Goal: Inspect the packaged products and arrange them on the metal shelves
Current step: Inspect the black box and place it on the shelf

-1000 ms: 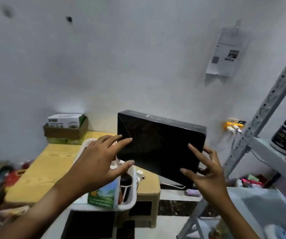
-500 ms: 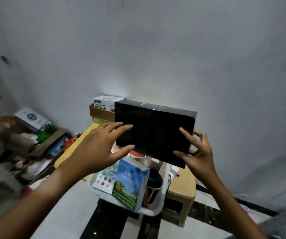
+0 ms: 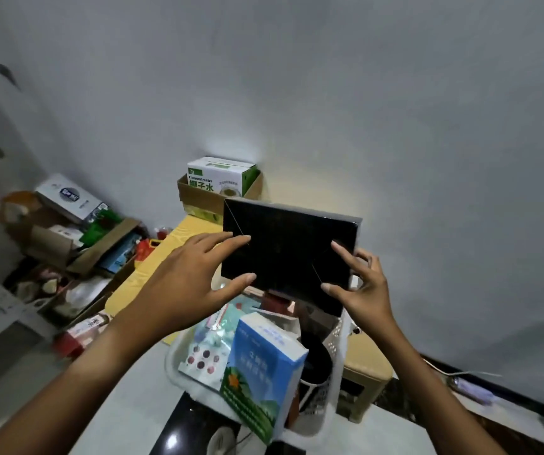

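Observation:
A flat black box (image 3: pixel 288 254) stands upright in the air over a white basket (image 3: pixel 339 382). My left hand (image 3: pixel 191 284) lies against its left front face, with straight fingers and the thumb touching the lower left edge. My right hand (image 3: pixel 359 290) grips the box's lower right corner: thumb and forefinger on the front, the other fingers curled round behind the edge. Inside the basket are a blue and green carton (image 3: pixel 260 372), a flat packet with red dots (image 3: pixel 203 356) and a black cylinder (image 3: pixel 314 359). The metal shelves are out of view.
A yellow wooden table (image 3: pixel 152 267) carries a cardboard tray with a green and white coconut water box (image 3: pixel 218 177). Open cartons of mixed goods (image 3: pixel 67 244) crowd the floor at left. A beige plastic stool (image 3: pixel 365 372) stands behind the basket, against the grey wall.
My view has swung left, so the metal shelf has left the frame. The black box has come lower and nearer the basket, with both hands still on it.

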